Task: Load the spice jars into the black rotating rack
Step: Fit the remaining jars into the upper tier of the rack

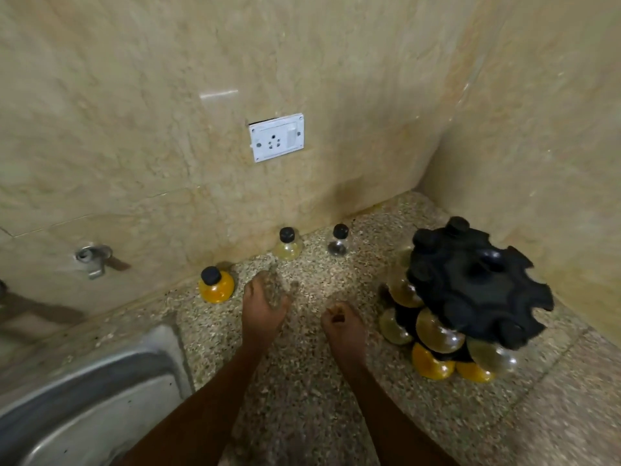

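The black rotating rack (pixel 477 284) stands at the right of the counter with several round jars in its lower slots. Three loose jars with black caps stand along the back wall: an orange-filled jar (pixel 216 285), a pale yellow jar (pixel 287 246) and a clear jar (pixel 338 241). My left hand (pixel 267 306) hovers over the counter between the orange and pale yellow jars, blurred, fingers stretched forward and holding nothing. My right hand (pixel 341 322) is just left of the rack, fingers curled in, with nothing in it.
A steel sink (pixel 100 391) fills the lower left, its rim close to my left forearm. A white socket plate (pixel 276 137) is on the back wall and a metal tap fitting (pixel 92 258) at the left. A side wall closes the corner behind the rack.
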